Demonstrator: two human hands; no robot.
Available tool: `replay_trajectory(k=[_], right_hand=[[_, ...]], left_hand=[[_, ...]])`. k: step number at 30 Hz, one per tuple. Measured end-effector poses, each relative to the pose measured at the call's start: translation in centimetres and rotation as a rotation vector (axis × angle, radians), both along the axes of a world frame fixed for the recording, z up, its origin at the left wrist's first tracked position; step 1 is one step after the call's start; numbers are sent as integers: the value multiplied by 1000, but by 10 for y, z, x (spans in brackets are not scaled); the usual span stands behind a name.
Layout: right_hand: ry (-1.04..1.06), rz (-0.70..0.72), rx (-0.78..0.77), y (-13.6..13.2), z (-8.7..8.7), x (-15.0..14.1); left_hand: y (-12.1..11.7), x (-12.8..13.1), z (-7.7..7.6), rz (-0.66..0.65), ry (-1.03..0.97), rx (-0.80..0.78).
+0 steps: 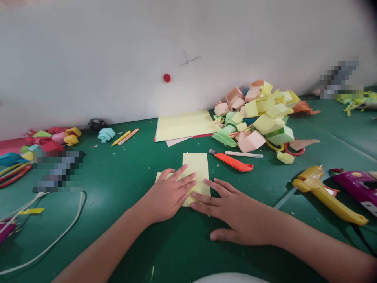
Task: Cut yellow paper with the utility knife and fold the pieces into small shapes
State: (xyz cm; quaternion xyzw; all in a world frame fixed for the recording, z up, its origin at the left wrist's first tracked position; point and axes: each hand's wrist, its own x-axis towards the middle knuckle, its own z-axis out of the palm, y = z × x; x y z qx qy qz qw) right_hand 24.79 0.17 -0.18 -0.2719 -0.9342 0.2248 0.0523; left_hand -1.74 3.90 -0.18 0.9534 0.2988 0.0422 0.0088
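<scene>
A pale yellow sheet of paper [195, 160] lies on the green table, with another flap of the same colour sticking out on its left. My left hand [169, 192] rests flat across the left part of the paper, fingers spread. From the right, my right hand [228, 206] reaches over the paper's lower right edge, its fingers stretched out and the thumb apart on the table side. The two hands' fingertips come close together near the lower middle of the paper. Just beyond my right hand lie an orange utility knife [234, 162] and a white pen [244, 155].
Stacked coloured paper [184, 125] lies against the white wall. A heap of folded paper pieces [262, 112] stands at the back right. A yellow glue gun [326, 192] lies right, beside a purple tool [356, 186]. Left are folded pieces [53, 143] and a white cable [67, 232].
</scene>
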Motion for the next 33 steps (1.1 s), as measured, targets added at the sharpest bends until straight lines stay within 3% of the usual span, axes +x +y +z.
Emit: replay_trajectory(k=[4,13,20,26,33], right_hand=[[-11,4,-8,1,-1,0],[19,0,-2,-2,0,1],[27,9,74,6,3,-1],[64,-126,154,14,0,5],[100,-182,212,14,-5,2]], left_hand=[[0,-1,1,-69,1,-47],[-1,0,-2,89,-41,-17],[7,-7,-5,102,-126,-5],[8,-10,-7,134,-166,-43],[7,-5,-7,125,-177,-79]])
